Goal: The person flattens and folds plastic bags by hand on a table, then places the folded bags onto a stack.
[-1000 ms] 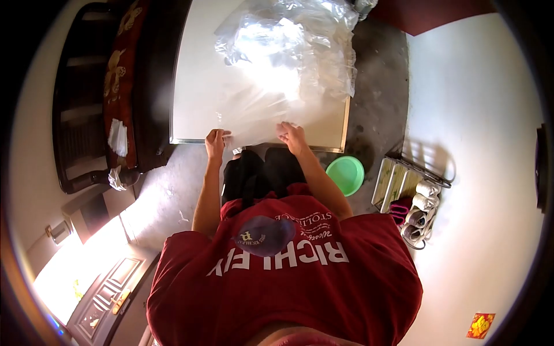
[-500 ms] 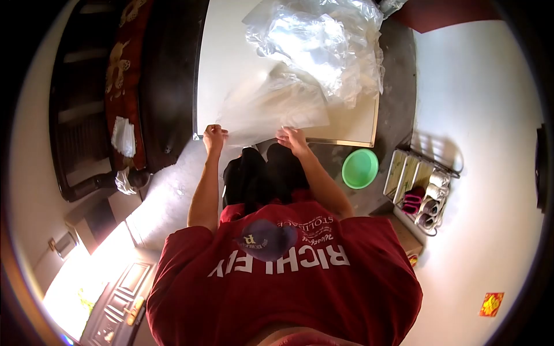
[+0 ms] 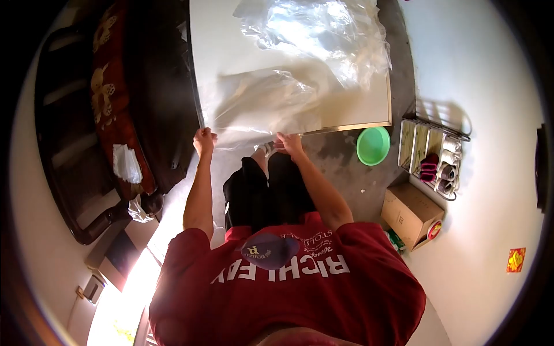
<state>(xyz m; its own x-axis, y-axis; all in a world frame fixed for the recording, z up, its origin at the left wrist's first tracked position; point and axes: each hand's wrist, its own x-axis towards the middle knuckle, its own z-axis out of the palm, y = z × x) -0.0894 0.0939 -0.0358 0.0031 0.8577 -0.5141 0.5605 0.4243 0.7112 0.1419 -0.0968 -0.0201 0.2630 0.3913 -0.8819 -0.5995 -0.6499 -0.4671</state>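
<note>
A thin clear plastic sheet spreads over the near part of a pale tabletop; whether it is a flat bag I cannot tell. My left hand pinches its near left corner, just off the table's front left corner. Farther right, my right hand has its fingers closed on the near edge of the same sheet. Between the hands the edge hangs a little past the table. Behind it lies a crumpled heap of clear plastic, shiny in the light.
A green basin stands on the floor right of the table. Beyond it are a shoe rack with several shoes and a cardboard box by the wall. Left of the table is a dark wooden bench with a red cover and white plastic.
The sheet, lifted and fanned out before, now lies lower and flatter over the table. My left hand has moved slightly left and down. The view has shifted, showing more of the box.
</note>
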